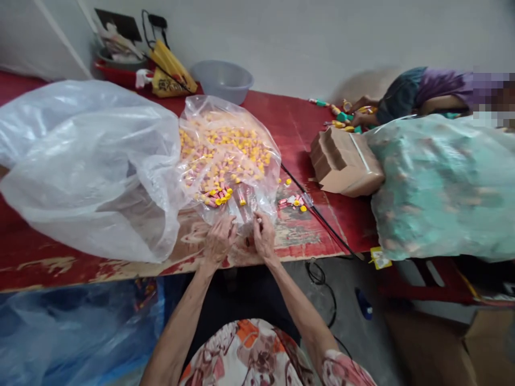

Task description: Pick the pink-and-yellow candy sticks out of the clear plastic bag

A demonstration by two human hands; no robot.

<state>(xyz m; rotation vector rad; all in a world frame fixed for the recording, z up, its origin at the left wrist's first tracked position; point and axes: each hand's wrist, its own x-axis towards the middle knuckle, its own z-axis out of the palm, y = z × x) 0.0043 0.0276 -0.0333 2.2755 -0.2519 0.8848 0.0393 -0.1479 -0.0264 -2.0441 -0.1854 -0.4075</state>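
Observation:
A clear plastic bag full of small pink pieces with yellow caps lies on the red table, its mouth towards me. At that near edge, my left hand has its fingers curled together over the plastic; what they hold is too small to make out. To its right, my right hand is pinched on something small and pale. One capped piece lies just beyond, between the hands, with several more yellow-capped pieces at the bag's mouth. A few loose pieces lie right of the bag.
Large translucent bag at left; blue basin and yellow bag behind. A black rod crosses the table. Brown cardboard stack and bulging green bag stand right. Another person's hands handle pieces behind them.

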